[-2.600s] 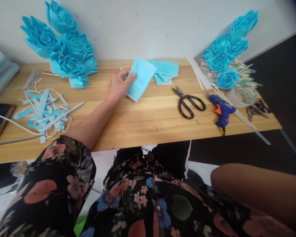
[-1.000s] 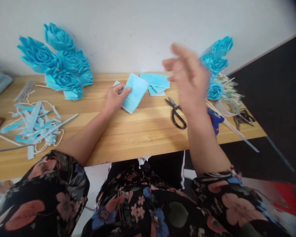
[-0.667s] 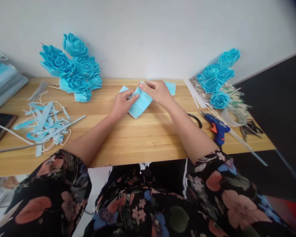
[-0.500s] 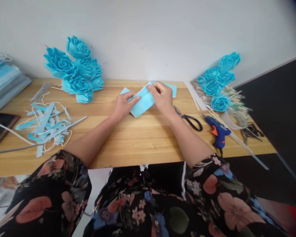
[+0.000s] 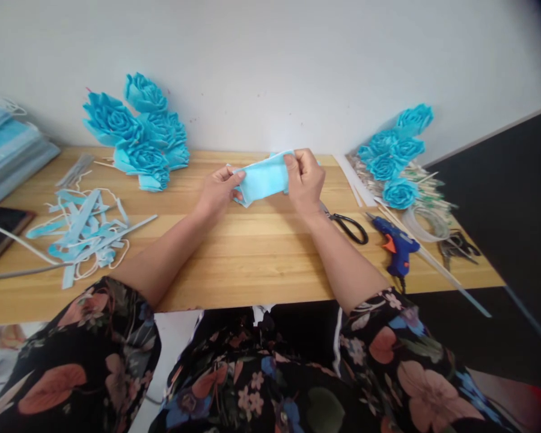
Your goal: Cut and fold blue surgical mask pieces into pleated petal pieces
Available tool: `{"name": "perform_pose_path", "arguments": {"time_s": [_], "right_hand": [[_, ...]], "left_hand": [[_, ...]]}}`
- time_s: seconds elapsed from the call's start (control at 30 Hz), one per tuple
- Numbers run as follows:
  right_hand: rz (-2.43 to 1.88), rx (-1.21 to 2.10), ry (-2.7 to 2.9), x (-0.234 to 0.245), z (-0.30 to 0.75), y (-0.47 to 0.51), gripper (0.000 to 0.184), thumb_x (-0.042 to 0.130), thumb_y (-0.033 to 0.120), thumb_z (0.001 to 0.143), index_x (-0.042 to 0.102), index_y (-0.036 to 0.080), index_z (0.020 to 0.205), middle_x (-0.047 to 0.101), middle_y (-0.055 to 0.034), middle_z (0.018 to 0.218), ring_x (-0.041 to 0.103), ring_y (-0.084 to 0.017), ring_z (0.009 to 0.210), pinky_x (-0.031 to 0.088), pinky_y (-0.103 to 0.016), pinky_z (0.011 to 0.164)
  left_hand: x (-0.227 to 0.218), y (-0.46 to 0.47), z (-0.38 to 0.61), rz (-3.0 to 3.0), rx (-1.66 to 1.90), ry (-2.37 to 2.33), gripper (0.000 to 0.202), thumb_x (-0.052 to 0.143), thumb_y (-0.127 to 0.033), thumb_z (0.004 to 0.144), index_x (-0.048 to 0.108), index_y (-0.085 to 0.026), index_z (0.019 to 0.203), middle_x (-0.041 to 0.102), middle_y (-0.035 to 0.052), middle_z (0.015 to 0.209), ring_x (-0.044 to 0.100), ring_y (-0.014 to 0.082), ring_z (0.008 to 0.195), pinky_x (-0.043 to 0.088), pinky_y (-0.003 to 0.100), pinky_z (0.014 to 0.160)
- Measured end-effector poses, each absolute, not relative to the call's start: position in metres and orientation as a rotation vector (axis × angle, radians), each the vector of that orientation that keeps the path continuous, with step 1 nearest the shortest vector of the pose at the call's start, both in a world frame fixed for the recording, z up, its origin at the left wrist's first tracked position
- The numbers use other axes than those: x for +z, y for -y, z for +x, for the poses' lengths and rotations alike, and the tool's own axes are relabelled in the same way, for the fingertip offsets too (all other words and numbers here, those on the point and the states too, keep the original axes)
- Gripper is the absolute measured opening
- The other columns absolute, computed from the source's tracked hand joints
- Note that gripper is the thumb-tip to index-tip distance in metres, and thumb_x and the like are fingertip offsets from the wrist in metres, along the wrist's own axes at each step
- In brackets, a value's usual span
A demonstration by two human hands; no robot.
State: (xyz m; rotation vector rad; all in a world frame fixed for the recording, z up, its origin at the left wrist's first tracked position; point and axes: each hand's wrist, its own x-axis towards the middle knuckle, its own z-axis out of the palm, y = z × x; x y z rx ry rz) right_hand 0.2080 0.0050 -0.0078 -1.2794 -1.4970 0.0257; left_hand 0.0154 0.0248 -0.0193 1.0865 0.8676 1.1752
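A light blue piece of face-mask fabric (image 5: 265,178) is stretched between my two hands above the table. Its left end is pinched by my left hand (image 5: 219,191), thumb on top. My right hand (image 5: 305,179) grips the other end, fingers curled and thumb pressed on the cloth. Behind the hands, bits of more blue fabric peek out, mostly hidden. Close to my right wrist lie black-handled scissors (image 5: 349,227), their blades partly covered by the wrist.
Blue fabric flowers (image 5: 146,157) stand at the back left, with more flowers (image 5: 401,193) at the right on bundled sticks. Cut strips and ear loops (image 5: 88,225), a phone (image 5: 2,231) and stacked masks (image 5: 13,153) lie left. A blue glue gun (image 5: 397,243) and clear tubing (image 5: 426,225) lie right.
The fabric has gone from a slanted, folded position to being held flatter and spread out. My right hand has shifted to its right end; my left hand has moved slightly left.
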Motion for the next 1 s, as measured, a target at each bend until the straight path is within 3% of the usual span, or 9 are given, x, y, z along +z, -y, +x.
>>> {"name": "perform_pose_path", "arguments": {"time_s": [0.37, 0.6, 0.8, 0.9, 1.0], "right_hand": [[-1.312, -0.021, 1.497, -0.012, 0.208, -0.007, 0.046, 0.037, 0.065, 0.097, 0.053, 0.023, 0.083, 0.04, 0.0058, 0.06, 0.04, -0.01, 0.056, 0.033, -0.026, 0.059], [-1.309, 0.0, 1.468, -0.012, 0.206, -0.006, 0.042, 0.039, 0.06, 0.098, 0.053, 0.023, 0.084, 0.036, 0.0058, 0.059, 0.041, -0.011, 0.057, 0.031, -0.026, 0.058], [-1.277, 0.171, 1.398, -0.016, 0.203, -0.007, 0.044, 0.042, 0.063, 0.096, 0.052, 0.023, 0.081, 0.038, 0.0045, 0.062, 0.046, -0.013, 0.061, 0.036, -0.026, 0.058], [-1.275, 0.142, 1.432, -0.015, 0.205, -0.009, 0.045, 0.04, 0.062, 0.097, 0.054, 0.022, 0.083, 0.045, 0.0034, 0.064, 0.052, -0.014, 0.066, 0.04, -0.026, 0.061], [-1.255, 0.058, 1.525, -0.008, 0.207, -0.007, 0.044, 0.034, 0.058, 0.1, 0.06, 0.023, 0.096, 0.062, -0.0017, 0.081, 0.062, -0.017, 0.081, 0.046, -0.03, 0.073]], "left_hand": [[-0.015, -0.021, 0.018, 1.0, 1.197, -0.816, 0.027, 0.076, -0.026, 0.082, 0.052, -0.016, 0.084, 0.055, -0.0054, 0.069, 0.058, 0.0063, 0.061, 0.061, 0.023, 0.064], [-0.013, -0.022, 0.018, 1.036, 1.235, -0.759, 0.033, 0.081, -0.033, 0.076, 0.054, -0.016, 0.084, 0.056, -0.0047, 0.072, 0.06, 0.0068, 0.065, 0.061, 0.022, 0.064], [-0.008, -0.019, 0.017, 1.09, 1.268, -0.832, 0.034, 0.075, -0.041, 0.081, 0.054, -0.015, 0.074, 0.054, -0.0035, 0.067, 0.058, 0.0069, 0.06, 0.059, 0.021, 0.062], [-0.006, -0.018, 0.016, 1.123, 1.281, -0.854, 0.033, 0.074, -0.042, 0.082, 0.055, -0.015, 0.074, 0.054, -0.0031, 0.067, 0.057, 0.0075, 0.059, 0.058, 0.021, 0.059], [-0.005, -0.017, 0.015, 1.213, 1.268, -0.871, 0.033, 0.075, -0.041, 0.081, 0.056, -0.015, 0.073, 0.055, -0.0028, 0.064, 0.057, 0.0082, 0.058, 0.057, 0.021, 0.057]]}}
